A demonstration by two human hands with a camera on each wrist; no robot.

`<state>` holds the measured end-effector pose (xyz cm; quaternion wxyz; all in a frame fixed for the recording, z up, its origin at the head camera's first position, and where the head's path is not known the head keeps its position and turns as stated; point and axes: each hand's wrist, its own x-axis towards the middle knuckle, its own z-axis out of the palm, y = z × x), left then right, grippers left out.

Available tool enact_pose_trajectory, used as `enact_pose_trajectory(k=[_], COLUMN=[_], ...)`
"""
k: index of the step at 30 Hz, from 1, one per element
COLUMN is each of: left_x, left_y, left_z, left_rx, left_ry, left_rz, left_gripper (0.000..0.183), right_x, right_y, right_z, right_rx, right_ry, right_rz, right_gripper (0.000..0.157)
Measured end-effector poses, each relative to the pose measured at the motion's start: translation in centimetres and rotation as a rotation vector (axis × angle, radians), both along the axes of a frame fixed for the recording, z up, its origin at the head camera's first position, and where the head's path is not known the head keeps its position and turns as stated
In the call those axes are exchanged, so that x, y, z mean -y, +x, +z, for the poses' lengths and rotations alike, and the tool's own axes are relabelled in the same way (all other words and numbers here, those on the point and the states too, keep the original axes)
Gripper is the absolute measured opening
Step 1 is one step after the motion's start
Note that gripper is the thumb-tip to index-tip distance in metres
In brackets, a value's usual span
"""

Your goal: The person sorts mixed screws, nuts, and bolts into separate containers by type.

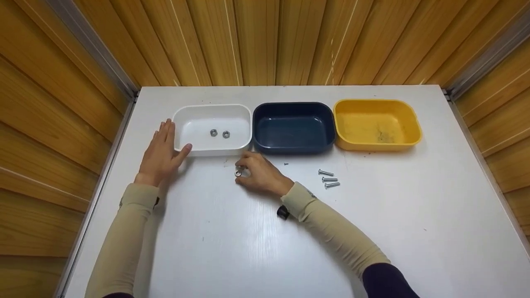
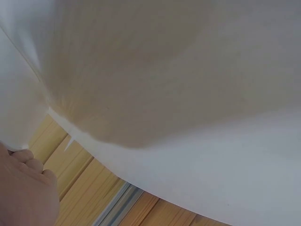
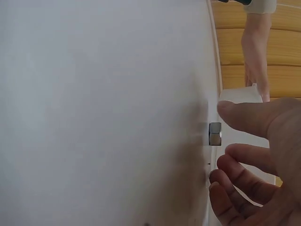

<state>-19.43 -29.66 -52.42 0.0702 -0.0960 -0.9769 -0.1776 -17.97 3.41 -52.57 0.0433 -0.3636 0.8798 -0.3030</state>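
My left hand (image 1: 159, 155) rests with straight fingers along the left side of the white tray (image 1: 211, 152), its thumb over the front left corner. Two hex nuts (image 1: 213, 133) lie inside that tray. In front of the tray's right corner, my right hand (image 1: 261, 174) reaches low over the table. A metal nut (image 3: 215, 134) stands between its thumb and forefinger, with a gap on both sides in the right wrist view. The other fingers (image 3: 249, 181) of that hand are bent. Only part of the left hand (image 2: 28, 188) shows in the left wrist view.
A dark blue tray (image 1: 294, 150) and a yellow tray (image 1: 379, 146) stand in a row right of the white one. Three bolts (image 1: 330, 179) lie in front of them on the white table (image 1: 232, 248). A tiny dark piece (image 1: 286, 164) lies nearby. Wood-panelled walls (image 1: 265, 41) enclose the table.
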Motion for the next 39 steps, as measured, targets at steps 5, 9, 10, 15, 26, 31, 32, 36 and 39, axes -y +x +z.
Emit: enact_pose_trajectory(k=[5, 9, 10, 15, 26, 31, 32, 36, 39], left_x=[-0.14, -0.19, -0.19, -0.11, -0.03, 0.05, 0.07, 0.1, 0.06], left_y=[-0.1, -0.19, -0.21, -0.25, -0.08, -0.1, -0.1, -0.01, 0.05], left_z=[-0.03, -0.09, -0.11, -0.15, -0.05, -0.17, -0.2, -0.19, -0.1], left_rx=[0.009, 0.002, 0.001, 0.0, 0.016, 0.01, 0.008, -0.002, -0.012], left_ry=[-0.003, -0.002, -0.001, 0.003, -0.005, 0.001, 0.002, 0.001, -0.008], left_rz=[0.001, 0.001, 0.0, 0.0, 0.002, -0.001, -0.002, -0.006, -0.007], left_gripper=[0.098, 0.099, 0.099, 0.099, 0.099, 0.098, 0.098, 0.098, 0.097], right_x=[-0.21, -0.3, -0.31, -0.21, 0.06, 0.3, 0.35, 0.48, 0.55], right_y=[-0.12, -0.27, -0.31, -0.41, -0.36, -0.1, -0.05, 0.05, 0.04], right_z=[-0.32, -0.52, -0.55, -0.61, -0.91, -0.75, -0.71, -0.39, -0.07], right_rx=[0.006, 0.003, 0.002, 0.007, -0.017, -0.009, -0.007, -0.004, -0.005], right_ry=[0.012, 0.006, 0.005, -0.001, 0.009, 0.007, 0.005, 0.001, -0.004], right_rz=[0.016, 0.033, 0.035, 0.036, 0.076, 0.085, 0.087, 0.095, 0.098], right_gripper=[0.02, 0.018, 0.018, 0.014, 0.009, 0.011, 0.011, 0.012, 0.015])
